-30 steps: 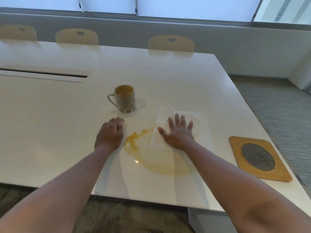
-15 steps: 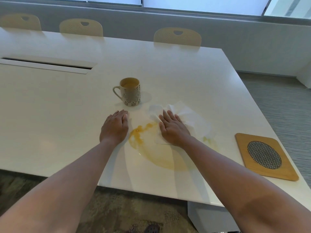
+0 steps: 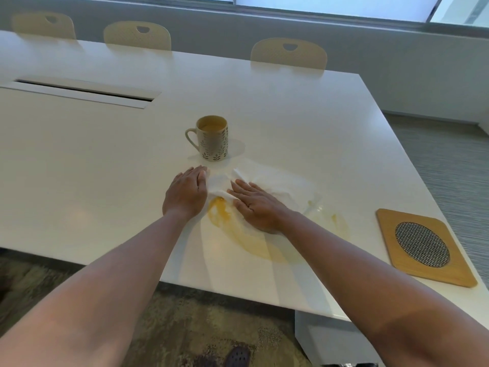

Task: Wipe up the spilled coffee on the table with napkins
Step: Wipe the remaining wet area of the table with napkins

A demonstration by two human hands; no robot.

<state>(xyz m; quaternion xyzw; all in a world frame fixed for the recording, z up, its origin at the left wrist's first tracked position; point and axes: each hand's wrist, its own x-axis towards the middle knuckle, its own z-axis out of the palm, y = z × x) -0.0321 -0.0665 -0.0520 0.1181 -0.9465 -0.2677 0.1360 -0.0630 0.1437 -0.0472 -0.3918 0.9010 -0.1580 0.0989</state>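
Legible text: none anywhere in view.
Mug (image 3: pixel 212 139): a printed leaf pattern only; no words, brand or number.
Wooden trivet (image 3: pixel 424 249): plain wood around a round mesh centre; no label or mark.
Table (image 3: pixel 105 160): white top, no sign or sticker.
Napkin (image 3: pixel 280 185): plain white, no print.
Chair backs (image 3: pixel 288 53): no lettering or number.

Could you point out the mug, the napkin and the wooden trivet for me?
mug (image 3: pixel 214 144): head view, on its patterned side.
napkin (image 3: pixel 285 185): head view, on its bare white middle, beyond the right hand.
wooden trivet (image 3: pixel 389 221): head view, on its wooden frame beside the mesh.
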